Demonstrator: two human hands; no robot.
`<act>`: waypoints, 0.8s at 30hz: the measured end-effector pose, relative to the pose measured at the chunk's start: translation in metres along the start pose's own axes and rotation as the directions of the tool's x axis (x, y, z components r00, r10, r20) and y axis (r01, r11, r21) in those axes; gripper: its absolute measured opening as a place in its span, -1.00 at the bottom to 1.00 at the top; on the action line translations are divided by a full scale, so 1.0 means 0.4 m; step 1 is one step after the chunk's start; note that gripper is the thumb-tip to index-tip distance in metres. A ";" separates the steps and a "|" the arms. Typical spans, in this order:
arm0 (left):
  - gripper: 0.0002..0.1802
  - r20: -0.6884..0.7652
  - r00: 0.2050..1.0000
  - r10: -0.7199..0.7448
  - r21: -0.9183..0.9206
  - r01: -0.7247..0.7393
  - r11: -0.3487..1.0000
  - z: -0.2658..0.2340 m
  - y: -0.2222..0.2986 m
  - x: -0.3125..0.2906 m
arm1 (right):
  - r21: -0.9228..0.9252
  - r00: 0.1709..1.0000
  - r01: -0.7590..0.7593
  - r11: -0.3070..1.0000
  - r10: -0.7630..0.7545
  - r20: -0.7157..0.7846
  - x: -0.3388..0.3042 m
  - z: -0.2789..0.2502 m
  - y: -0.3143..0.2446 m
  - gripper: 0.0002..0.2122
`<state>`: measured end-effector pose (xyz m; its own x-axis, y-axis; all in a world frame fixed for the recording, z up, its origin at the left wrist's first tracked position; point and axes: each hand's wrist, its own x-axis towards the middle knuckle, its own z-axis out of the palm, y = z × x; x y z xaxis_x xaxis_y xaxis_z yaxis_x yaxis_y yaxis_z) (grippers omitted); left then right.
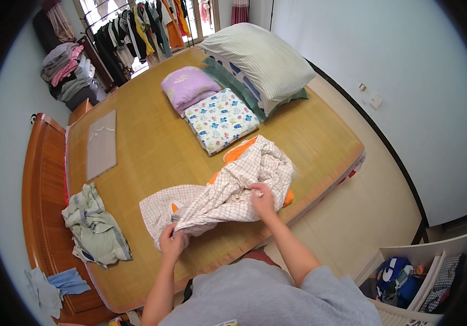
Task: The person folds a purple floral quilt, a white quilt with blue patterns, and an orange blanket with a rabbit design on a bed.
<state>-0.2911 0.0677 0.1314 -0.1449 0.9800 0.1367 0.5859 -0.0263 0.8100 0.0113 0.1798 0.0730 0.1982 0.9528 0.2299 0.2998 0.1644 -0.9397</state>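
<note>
A white garment with a thin dark check (220, 190) lies crumpled across the near part of the bed; I cannot tell its exact kind. My left hand (171, 244) pinches its near left edge. Over its right half, my right hand (262, 202) has its fingers closed on a bunched fold. Orange cloth (240, 152) shows from beneath the garment along its far side, and a little of it also peeks out beside my right hand.
Beyond the garment sit a folded patterned quilt (222, 119), a purple bundle (189, 87) and a stack topped by a striped pillow (266, 57). Crumpled pale green clothing (95, 225) lies left, near the wooden headboard (40, 179). An open drawer (402, 277) holds clothes at lower right.
</note>
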 end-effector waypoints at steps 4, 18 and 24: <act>-0.77 -0.056 0.959 -0.278 -0.478 0.218 0.851 -0.023 0.048 -0.005 | -0.035 0.801 -0.407 0.913 0.338 -0.493 0.021 -0.143 0.300 -0.70; -0.71 -0.339 0.907 -0.252 -0.165 0.206 0.965 -0.220 -0.042 0.146 | 0.810 0.649 -0.538 0.232 0.728 0.223 0.446 -0.091 0.309 -0.72; -0.72 -0.501 0.835 -0.227 -0.334 0.055 0.941 -0.347 0.054 0.282 | 0.704 0.980 0.043 0.709 0.107 -0.168 0.661 -0.138 -0.226 -0.78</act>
<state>-0.4053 0.1504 0.2435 -0.6535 0.7254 0.2163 0.2769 -0.0368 0.9602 0.0884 0.4029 0.2327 0.3829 0.9085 0.1675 -0.4353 0.3373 -0.8347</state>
